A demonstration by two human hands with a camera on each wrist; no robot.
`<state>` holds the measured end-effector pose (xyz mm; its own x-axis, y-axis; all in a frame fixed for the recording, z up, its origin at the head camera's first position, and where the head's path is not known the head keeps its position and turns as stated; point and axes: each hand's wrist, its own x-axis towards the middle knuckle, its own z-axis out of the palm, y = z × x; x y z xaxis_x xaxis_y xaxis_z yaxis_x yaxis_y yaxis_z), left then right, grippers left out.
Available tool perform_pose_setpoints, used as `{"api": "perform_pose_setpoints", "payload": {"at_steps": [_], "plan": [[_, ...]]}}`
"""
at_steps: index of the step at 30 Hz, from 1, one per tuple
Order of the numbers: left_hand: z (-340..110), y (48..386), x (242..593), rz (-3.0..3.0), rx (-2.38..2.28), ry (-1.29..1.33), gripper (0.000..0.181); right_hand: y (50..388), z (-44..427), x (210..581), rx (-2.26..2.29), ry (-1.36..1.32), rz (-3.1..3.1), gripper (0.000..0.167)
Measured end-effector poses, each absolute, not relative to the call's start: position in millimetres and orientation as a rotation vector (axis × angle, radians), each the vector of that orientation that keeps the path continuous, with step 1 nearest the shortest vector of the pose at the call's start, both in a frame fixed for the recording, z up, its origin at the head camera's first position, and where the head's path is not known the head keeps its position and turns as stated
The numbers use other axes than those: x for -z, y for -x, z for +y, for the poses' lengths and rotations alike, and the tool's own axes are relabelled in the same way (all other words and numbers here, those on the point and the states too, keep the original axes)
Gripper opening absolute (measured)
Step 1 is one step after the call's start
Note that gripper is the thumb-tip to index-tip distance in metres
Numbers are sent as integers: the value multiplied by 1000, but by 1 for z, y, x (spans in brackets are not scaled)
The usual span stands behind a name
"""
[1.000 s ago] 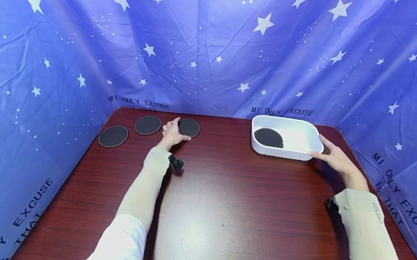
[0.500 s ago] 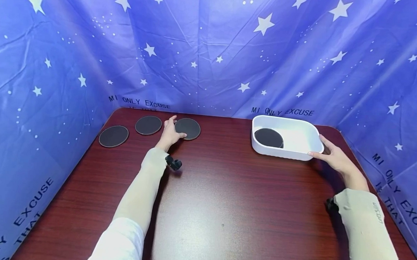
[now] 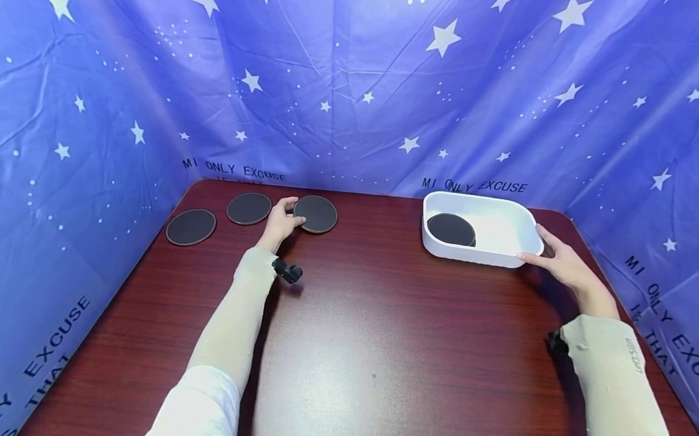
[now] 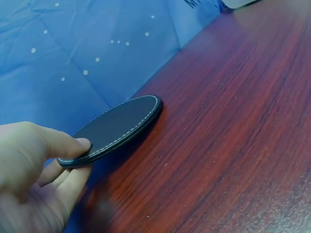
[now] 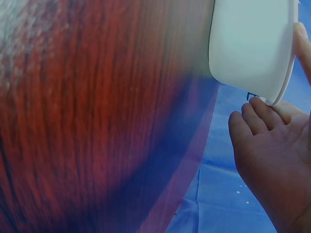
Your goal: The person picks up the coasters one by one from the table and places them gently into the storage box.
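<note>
My left hand (image 3: 281,224) pinches the edge of a round black coaster (image 3: 319,215) near the table's back edge. In the left wrist view the thumb lies on top of the coaster (image 4: 119,121) and fingers show beneath it. White stitching runs round its rim, and its near side is tilted up off the table. At the right, my right hand (image 3: 567,266) holds the rounded end of a white oblong bin (image 3: 471,254), thumb and a finger on opposite sides of its rim. Another black coaster (image 3: 451,229) lies inside the bin, at its left end.
Two more black coasters lie on the table left of my left hand, one at the far left (image 3: 191,227) and one nearer the hand (image 3: 248,208). A blue star-patterned curtain (image 3: 355,82) closes off the back and both sides of the dark red wooden table (image 3: 344,348).
My left hand has drawn slightly left and its thumb has moved onto the coaster's edge, which it now pinches. The right hand and the bin have stayed put.
</note>
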<state>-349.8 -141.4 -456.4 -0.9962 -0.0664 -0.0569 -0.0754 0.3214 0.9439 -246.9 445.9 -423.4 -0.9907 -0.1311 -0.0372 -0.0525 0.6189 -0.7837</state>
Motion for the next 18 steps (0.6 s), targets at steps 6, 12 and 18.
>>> {"api": "perform_pose_setpoints", "payload": {"at_steps": [6,12,18], "plan": [[-141,348,456,2405,-1981,179,62,248,447,424,1336,167,2743,92],[-139,347,453,2338,-2053,188,59,247,447,423,1289,162,2760,93],[-133,344,447,2284,-2101,165,60,247,447,423,1314,169,2757,92]]}}
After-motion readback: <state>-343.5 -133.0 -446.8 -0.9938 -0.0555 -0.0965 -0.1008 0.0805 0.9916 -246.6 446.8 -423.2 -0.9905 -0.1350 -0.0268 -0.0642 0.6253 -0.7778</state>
